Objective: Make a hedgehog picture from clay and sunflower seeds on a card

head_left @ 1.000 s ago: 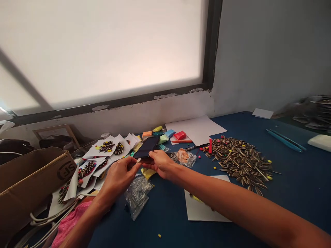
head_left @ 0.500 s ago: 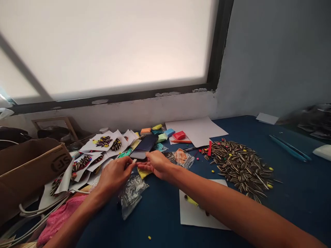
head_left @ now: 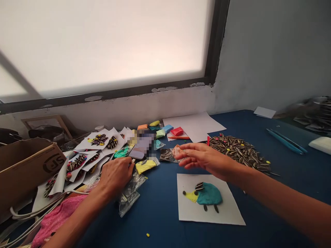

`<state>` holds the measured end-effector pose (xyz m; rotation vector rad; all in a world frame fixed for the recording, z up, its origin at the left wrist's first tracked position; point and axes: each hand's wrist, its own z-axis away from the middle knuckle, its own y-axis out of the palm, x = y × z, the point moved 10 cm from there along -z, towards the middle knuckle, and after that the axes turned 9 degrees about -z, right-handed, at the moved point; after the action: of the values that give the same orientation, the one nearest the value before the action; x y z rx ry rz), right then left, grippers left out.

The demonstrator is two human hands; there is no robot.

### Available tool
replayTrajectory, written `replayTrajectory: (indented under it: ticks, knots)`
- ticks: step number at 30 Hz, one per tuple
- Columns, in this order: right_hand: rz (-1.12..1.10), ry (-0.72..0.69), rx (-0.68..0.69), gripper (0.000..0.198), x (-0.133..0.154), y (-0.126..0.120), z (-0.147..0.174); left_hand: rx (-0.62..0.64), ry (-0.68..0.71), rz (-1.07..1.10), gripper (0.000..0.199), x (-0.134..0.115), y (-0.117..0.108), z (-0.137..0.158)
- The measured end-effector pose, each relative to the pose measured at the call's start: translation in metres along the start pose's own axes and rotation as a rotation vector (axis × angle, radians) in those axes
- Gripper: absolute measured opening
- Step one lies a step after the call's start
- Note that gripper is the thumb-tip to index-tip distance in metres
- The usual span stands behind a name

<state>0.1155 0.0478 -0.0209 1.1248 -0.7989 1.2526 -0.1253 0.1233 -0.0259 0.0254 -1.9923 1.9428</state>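
My left hand [head_left: 116, 174] is closed beside the lower edge of a phone [head_left: 141, 148], whose picture is partly blurred out. A small white bit shows at its fingertips; what it is I cannot make out. My right hand [head_left: 200, 158] hovers with fingers stretched out, holding nothing, above the table between a bag of orange clay [head_left: 177, 151] and the seeds. Below it lies a white card [head_left: 186, 215] bearing a hedgehog-like figure: a teal clay body [head_left: 210, 193], a yellow snout [head_left: 191, 196] and several striped seeds. A yellow clay packet [head_left: 146, 166] lies right of my left hand.
Sunflower seeds [head_left: 240, 150] are heaped at the right, with blue tweezers [head_left: 286, 142] beyond. Finished seed pictures on paper [head_left: 103, 148], a cardboard box [head_left: 28, 155], white cables [head_left: 24, 215] and pink cloth [head_left: 59, 215] crowd the left. Crumpled clear bags [head_left: 129, 198] lie in front.
My right hand has left the phone, moved right and opened. The phone now lies flatter, and the clay figure on the card is uncovered. My left hand stays near the phone's edge.
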Motion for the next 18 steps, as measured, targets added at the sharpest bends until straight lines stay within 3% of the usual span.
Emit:
replayTrajectory:
  ticks: [5, 10, 18]
  knots:
    - [0.110, -0.004, 0.087, 0.016, 0.009, -0.005, 0.028, 0.023, 0.046, -0.032, 0.035, -0.003, 0.000, 0.000]
    - [0.279, -0.038, 0.199, 0.025, 0.018, 0.011, 0.052, 0.030, 0.081, -0.053, 0.035, -0.002, 0.005, 0.002]
    - [0.329, -0.052, 0.185, 0.026, 0.012, 0.008, 0.060, -0.013, 0.102, -0.028, 0.034, -0.012, -0.011, 0.014]
